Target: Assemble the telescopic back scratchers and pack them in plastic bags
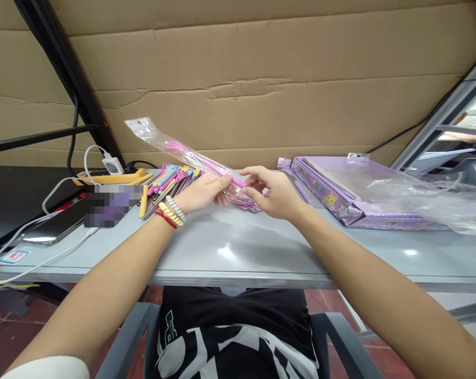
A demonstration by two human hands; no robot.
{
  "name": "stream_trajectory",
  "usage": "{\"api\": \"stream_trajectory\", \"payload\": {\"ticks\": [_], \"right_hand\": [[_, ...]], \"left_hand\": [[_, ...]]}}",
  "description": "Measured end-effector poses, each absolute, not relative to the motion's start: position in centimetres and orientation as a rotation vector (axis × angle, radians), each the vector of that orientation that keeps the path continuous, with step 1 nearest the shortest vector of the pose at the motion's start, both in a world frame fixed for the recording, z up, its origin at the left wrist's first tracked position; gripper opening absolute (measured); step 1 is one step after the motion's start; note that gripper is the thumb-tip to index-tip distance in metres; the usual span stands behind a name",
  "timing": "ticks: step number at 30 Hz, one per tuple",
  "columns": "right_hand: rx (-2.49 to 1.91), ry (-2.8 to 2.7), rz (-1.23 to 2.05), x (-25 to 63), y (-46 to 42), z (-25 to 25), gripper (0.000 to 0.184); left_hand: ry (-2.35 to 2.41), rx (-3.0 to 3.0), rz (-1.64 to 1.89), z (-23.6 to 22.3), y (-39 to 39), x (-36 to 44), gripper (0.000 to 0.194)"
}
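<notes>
A pink back scratcher (216,167) with a small hand-shaped head and a metal rod lies slantwise inside a long clear plastic bag (145,130). My left hand (206,192) is closed round the bag and the scratcher's handle, thumb on top. At the lower right end of the handle, the fingers of my right hand (271,192) are curled in a pinch on its tip. Behind my left wrist is a pile of back scratchers (170,181) in pink, blue and yellow. Purple printed cards (246,202) lie on the table under the handle, partly covered by my hands.
On the right, a purple box (320,192) stands with loose clear plastic bags (415,195) on it. Phones (58,223) with white cables (64,256) lie at the left, near a white charger (112,164). Cardboard (238,79) walls off the table's back.
</notes>
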State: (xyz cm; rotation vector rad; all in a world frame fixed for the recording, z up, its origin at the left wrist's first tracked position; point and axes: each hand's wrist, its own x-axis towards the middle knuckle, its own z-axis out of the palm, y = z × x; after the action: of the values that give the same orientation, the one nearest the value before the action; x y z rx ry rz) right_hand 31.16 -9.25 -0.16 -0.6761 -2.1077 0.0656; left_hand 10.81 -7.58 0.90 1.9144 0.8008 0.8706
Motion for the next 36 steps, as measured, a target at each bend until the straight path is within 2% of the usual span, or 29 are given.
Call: {"api": "stream_trajectory", "payload": {"ticks": [6, 14, 21, 27, 30, 36], "right_hand": [[-0.672, -2.1, 0.347, 31.4, -9.5, 0.3, 0.019], [-0.716, -2.055, 0.605, 31.3, -9.9, 0.8, 0.019], [-0.721, -2.106, 0.4, 31.4, -9.8, 0.8, 0.021], [-0.582, -2.163, 0.579, 31.8, -10.3, 1.2, 0.024], [-0.613, -2.146, 0.562, 32.0, -10.1, 1.2, 0.021], [-0.688, -2.113, 0.2, 31.5, -9.8, 0.8, 0.011]], "left_hand": [[0.692, 2.134, 0.872, 0.4, -7.7, 11.1, 0.05], [0.613, 2.295, 0.75, 0.5, -8.5, 11.3, 0.055], [0.537, 2.434, 0.713, 0.7, -9.0, 11.6, 0.064], [0.571, 2.457, 0.739, 0.6, -8.9, 11.3, 0.062], [0.596, 2.492, 0.725, 0.5, -8.8, 11.2, 0.064], [0.574, 2.567, 0.763, 0.5, -9.0, 11.3, 0.058]]}}
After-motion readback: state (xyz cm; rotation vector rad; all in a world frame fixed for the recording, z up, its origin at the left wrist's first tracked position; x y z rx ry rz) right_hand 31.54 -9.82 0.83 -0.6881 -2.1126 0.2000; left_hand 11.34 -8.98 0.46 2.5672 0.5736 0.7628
